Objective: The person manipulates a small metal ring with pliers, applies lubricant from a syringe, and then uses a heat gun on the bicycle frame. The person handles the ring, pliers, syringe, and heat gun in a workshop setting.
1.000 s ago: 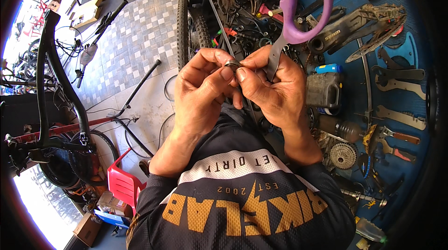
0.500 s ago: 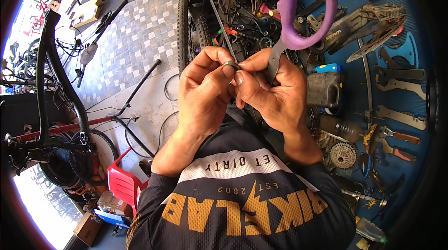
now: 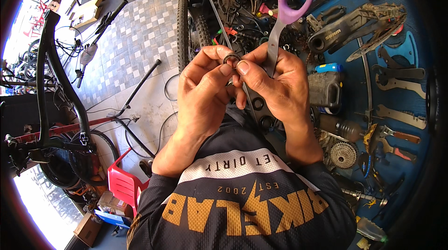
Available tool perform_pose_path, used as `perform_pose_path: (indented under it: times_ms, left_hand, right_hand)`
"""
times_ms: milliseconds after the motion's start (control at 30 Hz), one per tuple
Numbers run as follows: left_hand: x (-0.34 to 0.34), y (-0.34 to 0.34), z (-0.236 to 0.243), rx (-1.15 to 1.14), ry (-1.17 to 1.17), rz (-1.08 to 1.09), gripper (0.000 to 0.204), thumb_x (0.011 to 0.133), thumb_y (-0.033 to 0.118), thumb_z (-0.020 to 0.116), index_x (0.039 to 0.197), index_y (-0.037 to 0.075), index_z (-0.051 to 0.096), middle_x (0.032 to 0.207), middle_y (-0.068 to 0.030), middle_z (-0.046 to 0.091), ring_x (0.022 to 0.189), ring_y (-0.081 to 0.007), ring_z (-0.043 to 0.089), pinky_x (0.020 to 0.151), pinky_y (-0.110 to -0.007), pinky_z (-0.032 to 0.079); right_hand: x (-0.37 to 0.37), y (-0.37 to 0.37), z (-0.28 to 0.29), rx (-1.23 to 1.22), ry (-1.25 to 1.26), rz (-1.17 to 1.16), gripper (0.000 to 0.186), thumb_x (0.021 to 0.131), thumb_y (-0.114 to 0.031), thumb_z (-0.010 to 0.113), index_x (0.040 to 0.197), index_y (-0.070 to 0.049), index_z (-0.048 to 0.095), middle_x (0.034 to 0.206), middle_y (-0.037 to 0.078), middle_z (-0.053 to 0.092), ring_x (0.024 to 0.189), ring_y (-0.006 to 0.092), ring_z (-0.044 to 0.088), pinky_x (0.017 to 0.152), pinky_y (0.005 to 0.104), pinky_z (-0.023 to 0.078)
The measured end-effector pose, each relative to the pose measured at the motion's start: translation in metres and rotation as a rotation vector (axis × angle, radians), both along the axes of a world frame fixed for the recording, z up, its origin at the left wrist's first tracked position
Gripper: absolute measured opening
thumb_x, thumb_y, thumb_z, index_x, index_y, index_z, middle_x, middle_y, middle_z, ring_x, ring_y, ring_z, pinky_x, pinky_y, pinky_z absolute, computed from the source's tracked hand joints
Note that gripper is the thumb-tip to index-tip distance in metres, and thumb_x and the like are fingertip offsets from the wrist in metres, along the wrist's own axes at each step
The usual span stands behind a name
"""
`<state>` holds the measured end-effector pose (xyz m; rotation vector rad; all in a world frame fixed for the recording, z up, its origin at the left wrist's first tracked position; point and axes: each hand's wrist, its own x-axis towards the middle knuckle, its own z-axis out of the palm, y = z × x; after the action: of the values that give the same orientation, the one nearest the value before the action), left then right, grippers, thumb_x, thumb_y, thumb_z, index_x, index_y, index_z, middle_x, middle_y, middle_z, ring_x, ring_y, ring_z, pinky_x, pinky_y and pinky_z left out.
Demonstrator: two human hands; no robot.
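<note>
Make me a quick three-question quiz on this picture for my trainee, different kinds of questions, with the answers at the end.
1. True or false: the left hand and the right hand both touch the ring.
2. Which colour is the handle of the tool in the right hand? (a) red (b) purple (c) green
3. Fill in: the red chair is in the picture's ____ half.

Key: 1 true; 2 b; 3 left.

Thin metallic ring (image 3: 227,56) between the fingers (image 3: 252,73), purple-handled blade (image 3: 275,40) just beside.
</note>
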<state>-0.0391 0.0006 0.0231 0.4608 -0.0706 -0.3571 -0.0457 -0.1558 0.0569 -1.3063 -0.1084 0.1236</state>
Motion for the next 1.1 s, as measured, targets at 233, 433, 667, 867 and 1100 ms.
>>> perform_pose_path:
  times_ms: [233, 433, 667, 867, 1100]
  left_hand:
    - [0.000, 0.004, -0.001, -0.012, -0.035, -0.001, 0.023, 0.099, 0.003, 0.056, 0.121, -0.004, 0.057, 0.106, -0.0093, 0.064, 0.086, -0.0170, 0.065, 0.058, -0.033, 0.061]
    - [0.000, 0.008, -0.005, 0.027, -0.035, -0.017, 0.023, 0.101, 0.008, 0.057, 0.120, -0.004, 0.060, 0.102, -0.0103, 0.066, 0.084, -0.0167, 0.064, 0.057, -0.032, 0.059]
    - [-0.001, 0.011, -0.013, 0.046, -0.015, -0.016, 0.017, 0.101, 0.004, 0.061, 0.116, -0.003, 0.063, 0.101, -0.0096, 0.067, 0.081, -0.0142, 0.064, 0.058, -0.031, 0.059]
    - [0.007, 0.014, -0.019, 0.077, -0.031, -0.118, 0.019, 0.096, 0.003, 0.071, 0.114, -0.001, 0.065, 0.094, -0.0080, 0.068, 0.076, -0.0124, 0.064, 0.057, -0.029, 0.056]
    - [0.022, 0.009, -0.034, -0.127, 0.021, -0.204, 0.023, 0.103, 0.026, 0.065, 0.104, 0.004, 0.064, 0.086, -0.0055, 0.061, 0.074, -0.0151, 0.059, 0.055, -0.029, 0.048]
  right_hand:
    - [0.003, 0.000, 0.002, 0.003, 0.005, 0.018, 0.016, 0.100, -0.009, 0.067, 0.100, 0.008, 0.064, 0.079, 0.012, 0.069, 0.060, 0.0180, 0.069, 0.053, 0.0303, 0.059]
    - [0.005, -0.003, 0.003, -0.003, -0.012, 0.026, 0.017, 0.101, -0.008, 0.065, 0.101, 0.009, 0.064, 0.080, 0.014, 0.069, 0.061, 0.0205, 0.069, 0.054, 0.0331, 0.060]
    - [0.003, -0.004, -0.001, 0.066, 0.000, 0.074, 0.017, 0.102, -0.008, 0.064, 0.102, 0.008, 0.063, 0.083, 0.015, 0.070, 0.064, 0.0224, 0.071, 0.054, 0.0360, 0.061]
    - [0.009, -0.009, -0.010, -0.167, -0.119, 0.001, 0.014, 0.101, -0.010, 0.066, 0.104, 0.004, 0.066, 0.086, 0.007, 0.070, 0.072, 0.0122, 0.068, 0.063, 0.0266, 0.056]
    - [0.005, -0.012, -0.015, -0.374, -0.161, -0.102, 0.014, 0.101, -0.013, 0.069, 0.107, -0.001, 0.069, 0.089, 0.000, 0.070, 0.075, 0.0011, 0.058, 0.064, 0.0201, 0.046]
